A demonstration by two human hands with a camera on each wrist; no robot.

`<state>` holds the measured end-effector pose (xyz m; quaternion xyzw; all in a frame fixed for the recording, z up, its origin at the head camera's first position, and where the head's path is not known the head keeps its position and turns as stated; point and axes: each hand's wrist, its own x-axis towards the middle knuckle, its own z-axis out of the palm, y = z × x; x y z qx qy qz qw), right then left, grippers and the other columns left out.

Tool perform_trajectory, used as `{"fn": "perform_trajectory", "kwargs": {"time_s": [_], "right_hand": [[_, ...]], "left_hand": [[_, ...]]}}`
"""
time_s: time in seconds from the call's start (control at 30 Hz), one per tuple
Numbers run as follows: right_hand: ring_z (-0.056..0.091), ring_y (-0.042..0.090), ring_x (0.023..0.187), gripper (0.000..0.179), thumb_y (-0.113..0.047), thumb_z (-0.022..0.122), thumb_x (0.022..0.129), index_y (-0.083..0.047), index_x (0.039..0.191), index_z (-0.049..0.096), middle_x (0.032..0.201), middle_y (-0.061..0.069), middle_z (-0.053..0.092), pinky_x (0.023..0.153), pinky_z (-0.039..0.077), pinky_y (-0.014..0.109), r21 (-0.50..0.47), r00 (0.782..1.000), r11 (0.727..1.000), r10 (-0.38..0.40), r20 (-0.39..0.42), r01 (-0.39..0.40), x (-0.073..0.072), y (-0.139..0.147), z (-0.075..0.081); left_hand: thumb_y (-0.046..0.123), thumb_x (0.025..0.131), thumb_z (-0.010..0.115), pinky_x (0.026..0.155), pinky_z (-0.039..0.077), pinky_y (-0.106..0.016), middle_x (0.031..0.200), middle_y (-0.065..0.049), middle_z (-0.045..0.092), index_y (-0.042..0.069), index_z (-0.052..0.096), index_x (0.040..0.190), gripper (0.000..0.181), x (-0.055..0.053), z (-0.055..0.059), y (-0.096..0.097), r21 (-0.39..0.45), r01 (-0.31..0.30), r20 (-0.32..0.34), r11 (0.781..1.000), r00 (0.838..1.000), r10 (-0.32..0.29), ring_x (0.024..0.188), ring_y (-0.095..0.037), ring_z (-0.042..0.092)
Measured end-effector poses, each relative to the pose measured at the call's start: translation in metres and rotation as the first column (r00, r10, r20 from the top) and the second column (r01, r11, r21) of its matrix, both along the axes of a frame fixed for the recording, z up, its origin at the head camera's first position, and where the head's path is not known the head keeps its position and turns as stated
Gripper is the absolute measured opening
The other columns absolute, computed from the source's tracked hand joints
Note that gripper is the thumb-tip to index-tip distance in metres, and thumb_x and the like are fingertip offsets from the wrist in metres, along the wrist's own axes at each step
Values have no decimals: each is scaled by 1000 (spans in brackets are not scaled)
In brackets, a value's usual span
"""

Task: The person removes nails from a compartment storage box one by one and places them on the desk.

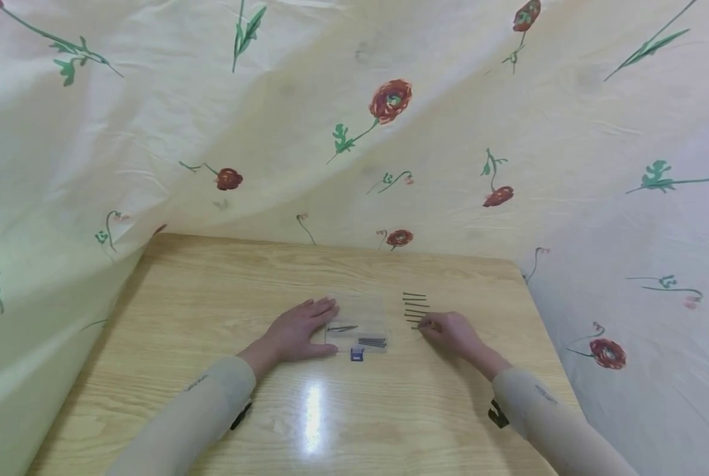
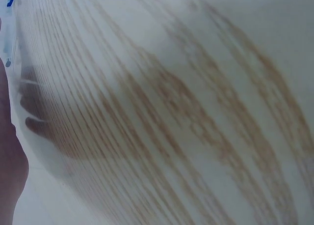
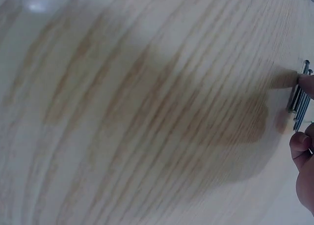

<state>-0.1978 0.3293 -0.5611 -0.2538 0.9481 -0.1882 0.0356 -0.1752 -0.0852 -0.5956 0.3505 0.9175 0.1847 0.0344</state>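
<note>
A clear plastic box with a blue latch lies on the table. My left hand rests flat at its left side, fingers spread and thumb near the front corner. Inside the box are several dark nails at the front right and a few more at the left. Right of the box, several nails lie side by side in a column. My right hand pinches the nearest nail of that column; in the right wrist view its fingers and thumb meet the nails' ends.
The wood-grain table is bordered at the back and sides by a hanging flowered cloth. A bright light reflection falls on the tabletop in front of the box.
</note>
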Motion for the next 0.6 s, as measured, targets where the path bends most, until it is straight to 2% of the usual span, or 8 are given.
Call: {"fn": "perform_trajectory", "kwargs": {"time_s": [0.13, 0.6], "right_hand": [[57, -1, 66, 6, -9, 79, 96, -11, 101, 81, 90, 1, 81, 65, 59, 29, 3, 1000, 1000, 4, -4, -4, -2, -2, 0], [59, 2, 67, 4, -11, 78, 97, -9, 101, 80, 88, 0, 80, 64, 58, 31, 10, 999, 1000, -24, 23, 24, -4, -8, 5]], "left_hand": [[74, 99, 55, 134, 21, -41, 176, -4, 28, 15, 37, 168, 93, 0, 2, -1, 0, -1, 8, 1000, 1000, 1, 162, -20, 26], [72, 99, 58, 134, 22, -42, 175, -5, 30, 14, 38, 167, 92, 1, 8, -1, 22, -1, 33, 1000, 999, 0, 162, -21, 27]]}}
